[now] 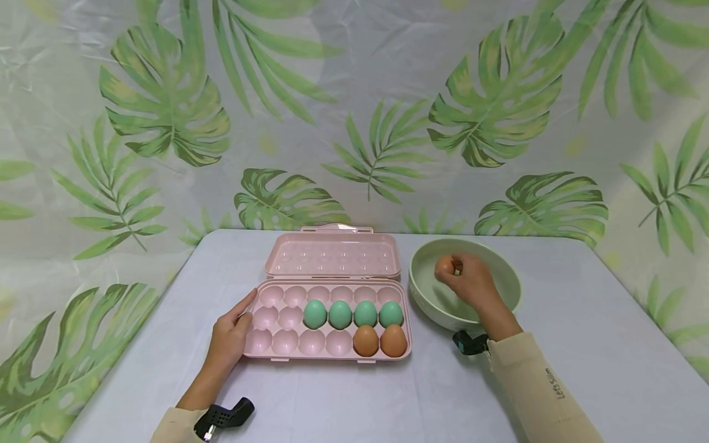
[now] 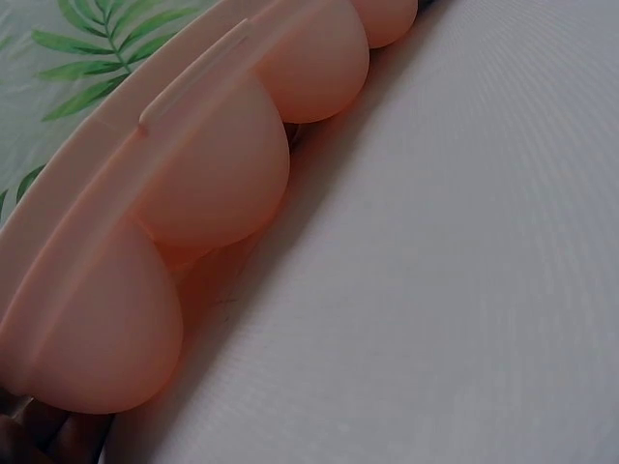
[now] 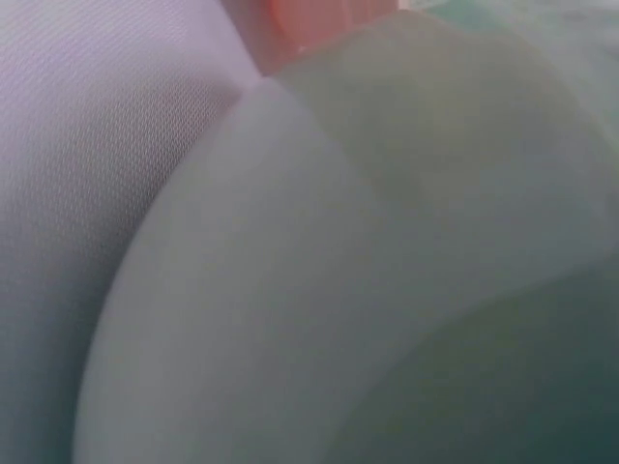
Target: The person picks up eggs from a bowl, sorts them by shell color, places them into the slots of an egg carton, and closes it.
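Right hand over green bowl, fingers curled round brown egg. Egg likely light, smooth, fragile: cradle its sides. Left hand, fingers relaxed, steadies pink tray.

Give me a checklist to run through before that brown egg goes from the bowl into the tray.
1. Egg held: the right hand pinches a brown egg over the bowl. Ok.
2. Tray steadied: the left hand rests on the tray at its left edge. Ok.
3. Lid open and laid back, off the cups. Ok.
4. Free cup in the front row: four are free to the left of the two brown eggs. Ok.
5. Green eggs seated in the middle row, clear of those cups. Ok.
6. Egg uncracked: cannot tell, fingers cover part of it.
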The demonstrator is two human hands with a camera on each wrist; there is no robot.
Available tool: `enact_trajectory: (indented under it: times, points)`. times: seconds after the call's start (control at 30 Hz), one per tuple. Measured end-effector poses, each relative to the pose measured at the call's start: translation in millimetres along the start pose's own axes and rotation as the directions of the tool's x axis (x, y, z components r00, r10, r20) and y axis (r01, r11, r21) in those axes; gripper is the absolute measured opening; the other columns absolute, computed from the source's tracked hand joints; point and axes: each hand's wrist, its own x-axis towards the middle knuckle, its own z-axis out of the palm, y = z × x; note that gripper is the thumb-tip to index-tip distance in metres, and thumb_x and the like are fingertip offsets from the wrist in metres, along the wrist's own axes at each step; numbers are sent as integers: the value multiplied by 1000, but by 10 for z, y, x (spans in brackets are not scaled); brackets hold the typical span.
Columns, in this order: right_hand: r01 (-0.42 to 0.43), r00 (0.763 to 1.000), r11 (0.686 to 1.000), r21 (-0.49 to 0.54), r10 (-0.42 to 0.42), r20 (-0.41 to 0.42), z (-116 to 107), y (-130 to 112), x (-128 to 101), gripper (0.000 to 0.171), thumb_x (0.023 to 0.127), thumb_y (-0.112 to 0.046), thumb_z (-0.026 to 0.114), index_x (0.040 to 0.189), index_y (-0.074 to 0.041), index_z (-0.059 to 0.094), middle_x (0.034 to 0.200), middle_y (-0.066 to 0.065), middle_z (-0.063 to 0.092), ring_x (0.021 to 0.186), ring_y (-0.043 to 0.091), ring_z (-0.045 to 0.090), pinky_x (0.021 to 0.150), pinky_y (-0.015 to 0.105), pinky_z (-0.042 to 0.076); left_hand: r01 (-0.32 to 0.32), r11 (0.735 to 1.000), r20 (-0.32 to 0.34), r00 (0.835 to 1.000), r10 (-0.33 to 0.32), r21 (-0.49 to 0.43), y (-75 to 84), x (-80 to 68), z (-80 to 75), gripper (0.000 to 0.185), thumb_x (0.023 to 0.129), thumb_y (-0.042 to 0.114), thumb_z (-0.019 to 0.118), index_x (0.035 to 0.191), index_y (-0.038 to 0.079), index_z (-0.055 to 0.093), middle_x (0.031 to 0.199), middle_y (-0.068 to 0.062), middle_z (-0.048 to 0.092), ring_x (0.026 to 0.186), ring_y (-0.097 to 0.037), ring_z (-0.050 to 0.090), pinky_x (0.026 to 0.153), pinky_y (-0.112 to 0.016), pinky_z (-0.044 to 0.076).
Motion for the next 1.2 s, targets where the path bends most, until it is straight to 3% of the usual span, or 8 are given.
enact_trajectory:
  times: [0.1,0.17,0.43,0.53,0.73,0.87,1.2]
  points:
    - [5,1000,1000,5,-5,11,9,19,1,56,89,-25,64,130,12,51,130,33,51,118,46,50,96,55,42,-5,1000,-10,1000,6,9,-10,0,3,45,97,7,41,141,10,50,145,-4,47,126,-17,45,89,-4,29]
    - [10,1000,1000,3,-10,16,11,28,-4,56,89,-26,65,128,11,52,129,32,52,117,46,50,95,56,42,-2,1000,-11,1000,3,6,-12,0,4,45,97,7,41,141,10,50,145,-4,47,122,-17,46,85,-2,28]
    - [4,999,1000,0,-4,43,16,26,-4,64,89,-30,65,133,12,47,130,33,50,118,46,49,95,55,42,7,1000,-5,1000,-7,-5,-11,-4,0,45,98,8,41,142,12,50,146,-2,46,125,-16,45,85,-1,28]
    - [8,999,1000,6,-8,45,17,19,-4,62,89,-29,65,132,12,48,130,33,51,119,46,49,96,55,42,3,1000,-6,1000,-3,-4,-16,-2,-2,45,98,8,41,141,12,50,145,-2,46,124,-16,45,86,-2,28]
    - [8,998,1000,4,-8,61,11,7,-8,58,88,-28,66,130,9,52,128,31,54,118,45,50,95,53,43,8,1000,-1,1000,-8,19,-19,-3,-4,45,98,9,41,142,13,49,146,-2,46,134,-16,39,99,-12,30]
    - [11,996,1000,-4,-11,91,17,-1,-8,55,89,-29,66,129,8,54,126,29,56,116,43,53,94,52,45,10,1000,-6,1000,-10,25,-20,0,-3,45,98,9,41,142,13,49,146,-1,46,131,-15,41,97,-11,31]
    - [129,984,991,-21,-126,125,55,6,-17,40,90,-22,66,119,5,62,114,23,64,108,40,59,90,51,47,5,1000,-1,1000,-5,8,-4,-7,-2,45,98,8,41,142,12,50,146,-3,46,129,-16,43,94,-10,30]
